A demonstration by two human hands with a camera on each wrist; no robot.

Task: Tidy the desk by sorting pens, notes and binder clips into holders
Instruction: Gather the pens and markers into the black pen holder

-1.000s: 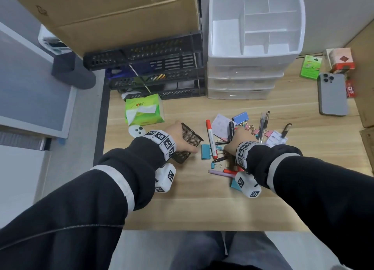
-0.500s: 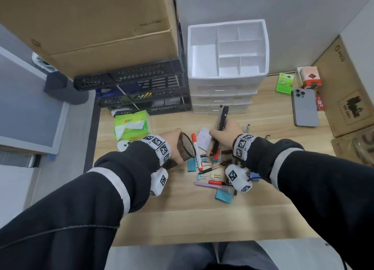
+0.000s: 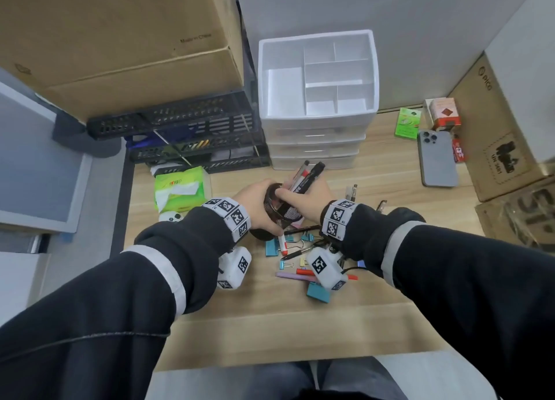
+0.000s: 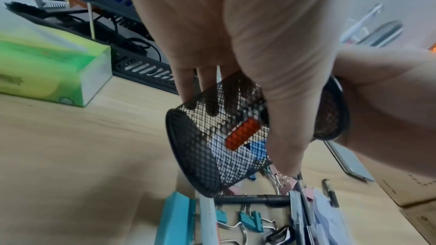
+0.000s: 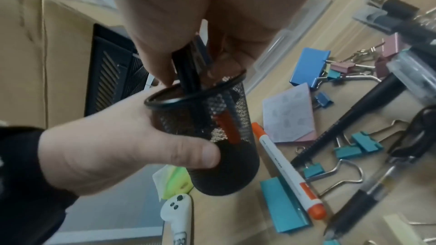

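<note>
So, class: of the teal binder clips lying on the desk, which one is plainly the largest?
The large teal binder clip lying right beside the orange-capped white marker. It is a long, wide slab, while the other small teal clips nearby are far smaller.

Left hand [image 3: 255, 207] fingers curl in a grip; right hand [image 3: 303, 201] fingers pinch beside it, wrists close.

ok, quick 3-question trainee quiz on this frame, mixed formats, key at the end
1. True or false: the left hand grips the mesh pen cup.
2. What does the right hand hold? A) binder clip B) pens C) phone
3. Fill in: the orange-capped white marker lies on the ____.

Key: 1 true; 2 B; 3 desk.
</note>
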